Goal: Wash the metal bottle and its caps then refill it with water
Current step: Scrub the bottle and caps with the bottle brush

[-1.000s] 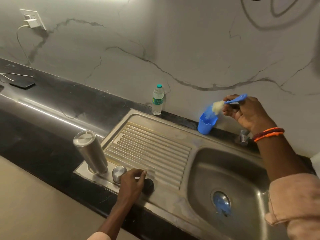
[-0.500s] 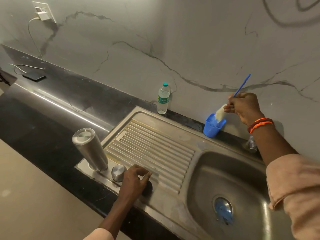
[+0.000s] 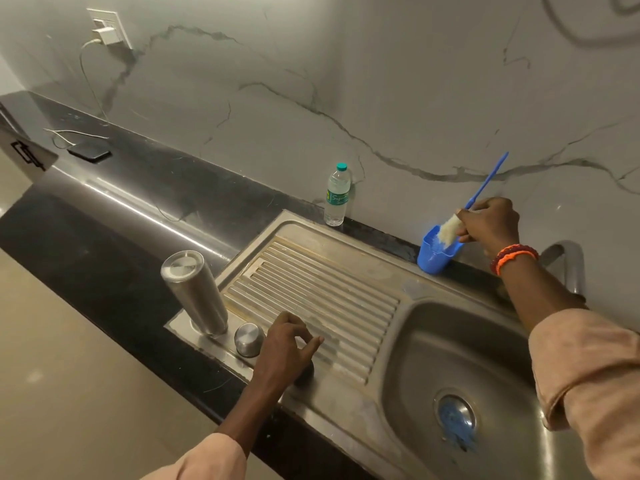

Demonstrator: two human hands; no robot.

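Bottle [image 3: 194, 292] stands inverted at the sink's [image 3: 346, 403] left edge, likely draining, left hand [image 3: 284, 348] curling over the dark cap [image 3: 306, 374] beside it, right hand [image 3: 488, 220] gripping the brush [image 3: 485, 183] in the blue cup [image 3: 434, 256] behind.

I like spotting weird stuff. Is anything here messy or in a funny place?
Mostly tidy. The metal bottle stands upside down on the sink's corner, and something blue sits on the drain. The right hand dips a brush in a blue cup.

the ribbed drainboard [image 3: 311, 289] lies open between the metal bottle [image 3: 195, 292] and steel cap [image 3: 248, 339] at its left edge and the blue cup [image 3: 437, 252] at the back.
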